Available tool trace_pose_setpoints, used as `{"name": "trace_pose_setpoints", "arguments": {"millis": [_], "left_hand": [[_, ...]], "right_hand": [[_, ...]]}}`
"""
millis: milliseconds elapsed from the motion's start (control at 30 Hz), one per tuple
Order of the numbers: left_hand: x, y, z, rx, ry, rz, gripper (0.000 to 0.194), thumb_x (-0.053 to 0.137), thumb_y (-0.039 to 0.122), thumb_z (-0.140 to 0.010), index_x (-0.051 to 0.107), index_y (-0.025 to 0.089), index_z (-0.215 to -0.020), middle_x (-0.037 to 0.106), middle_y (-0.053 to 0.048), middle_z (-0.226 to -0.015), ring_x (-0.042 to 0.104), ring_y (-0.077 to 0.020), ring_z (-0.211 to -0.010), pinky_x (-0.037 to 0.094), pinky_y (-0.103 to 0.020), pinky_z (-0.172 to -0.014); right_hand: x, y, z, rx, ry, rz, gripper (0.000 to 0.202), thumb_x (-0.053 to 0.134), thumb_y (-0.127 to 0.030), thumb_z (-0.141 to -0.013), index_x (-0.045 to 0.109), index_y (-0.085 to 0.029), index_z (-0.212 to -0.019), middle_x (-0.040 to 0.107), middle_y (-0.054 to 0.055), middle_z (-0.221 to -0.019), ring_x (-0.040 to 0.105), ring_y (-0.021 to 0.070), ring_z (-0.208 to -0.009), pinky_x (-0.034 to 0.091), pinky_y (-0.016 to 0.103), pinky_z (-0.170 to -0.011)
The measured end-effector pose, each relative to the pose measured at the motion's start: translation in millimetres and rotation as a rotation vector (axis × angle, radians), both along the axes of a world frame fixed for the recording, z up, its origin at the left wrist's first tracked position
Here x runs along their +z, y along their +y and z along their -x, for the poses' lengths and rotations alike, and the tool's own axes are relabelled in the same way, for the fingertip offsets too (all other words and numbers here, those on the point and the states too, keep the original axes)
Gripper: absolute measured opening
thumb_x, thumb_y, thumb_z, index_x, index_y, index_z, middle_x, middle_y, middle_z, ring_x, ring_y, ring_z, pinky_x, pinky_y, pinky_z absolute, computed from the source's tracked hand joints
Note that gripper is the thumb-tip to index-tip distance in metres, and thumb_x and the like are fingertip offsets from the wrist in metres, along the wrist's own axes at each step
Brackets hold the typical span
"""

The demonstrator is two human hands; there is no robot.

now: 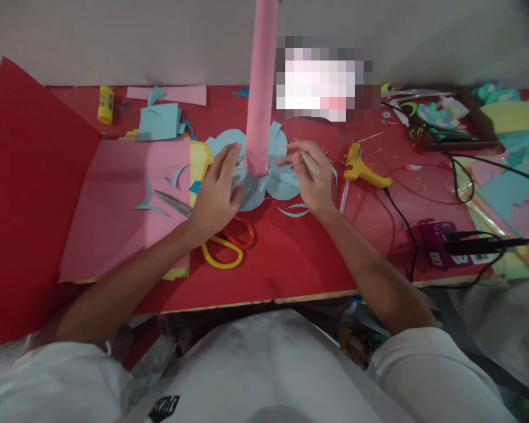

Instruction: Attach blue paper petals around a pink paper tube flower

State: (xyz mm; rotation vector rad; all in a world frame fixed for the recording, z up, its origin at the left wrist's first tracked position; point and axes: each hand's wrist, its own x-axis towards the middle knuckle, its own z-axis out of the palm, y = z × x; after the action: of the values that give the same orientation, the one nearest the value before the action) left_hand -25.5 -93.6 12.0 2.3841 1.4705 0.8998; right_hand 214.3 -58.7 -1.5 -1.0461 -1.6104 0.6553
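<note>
A pink paper tube (261,88) stands upright on a light blue, petal-shaped paper (252,197). To the left of its base, my left hand (218,191) lies by the petals with its fingers apart and nothing in it. My right hand (312,176) is over the petals on the right side, fingers bent around a small pale thing that I cannot make out. Scissors (223,252) with yellow and red handles lie partly under my left hand. Thin blue paper scraps (294,212) are near the right petals.
Pink sheets (127,217) and a large red board (39,200) are at the left. A glue stick (106,104) stands behind. To the right are a yellow glue gun (365,167), its cable, a purple box (438,245) and a brown tray (461,143).
</note>
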Motion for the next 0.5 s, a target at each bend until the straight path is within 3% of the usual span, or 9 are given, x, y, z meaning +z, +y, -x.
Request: {"name": "trace_pose_setpoints", "arguments": {"millis": [100, 200, 333, 500], "left_hand": [[1.5, -4.0, -0.7, -0.022, 0.12, -0.032, 0.045, 0.041, 0.022, -0.103, 0.058, 0.02, -0.145, 0.072, -0.013, -0.124, 0.07, -0.0247, -0.106, 0.054, -0.041, -0.098], [0.5, -8.0, -3.1, -0.199, 0.355, -0.008, 0.043, 0.041, 0.018, -0.101, 0.071, 0.02, -0.131, 0.075, -0.009, -0.089, 0.071, -0.0241, -0.083, 0.053, -0.037, -0.079], [-0.7, -10.5, -5.6, -0.247, 0.514, 0.031, 0.049, 0.043, 0.019, -0.1, 0.068, 0.025, -0.141, 0.076, -0.007, -0.078, 0.07, -0.0231, -0.068, 0.046, -0.032, -0.062], [0.5, -10.7, -6.0, -0.193, 0.624, 0.047, 0.052, 0.045, 0.021, -0.099, 0.065, 0.028, -0.146, 0.073, -0.008, -0.068, 0.071, -0.0253, -0.064, 0.042, -0.03, -0.058]], "right_hand": [[-3.7, 6.3, -4.2, -0.039, 0.03, 0.046, 0.042, 0.053, -0.066, -0.102, 0.074, -0.03, -0.107, 0.07, 0.001, -0.077, 0.068, 0.02, -0.069, 0.059, 0.039, -0.07], [-6.1, 10.4, -5.9, 0.035, 0.013, 0.096, 0.05, 0.057, -0.073, -0.096, 0.075, -0.026, -0.091, 0.068, 0.002, -0.07, 0.066, 0.0191, -0.066, 0.056, 0.036, -0.062], [-6.7, 10.6, -4.8, 0.211, -0.046, 0.148, 0.046, 0.065, -0.07, -0.092, 0.075, -0.025, -0.092, 0.074, 0.005, -0.082, 0.068, 0.0186, -0.071, 0.055, 0.034, -0.061], [-7.7, 10.4, -4.7, 0.32, -0.071, 0.174, 0.034, 0.07, -0.058, -0.092, 0.073, -0.023, -0.095, 0.073, 0.003, -0.087, 0.064, 0.0155, -0.072, 0.05, 0.03, -0.061]]}}
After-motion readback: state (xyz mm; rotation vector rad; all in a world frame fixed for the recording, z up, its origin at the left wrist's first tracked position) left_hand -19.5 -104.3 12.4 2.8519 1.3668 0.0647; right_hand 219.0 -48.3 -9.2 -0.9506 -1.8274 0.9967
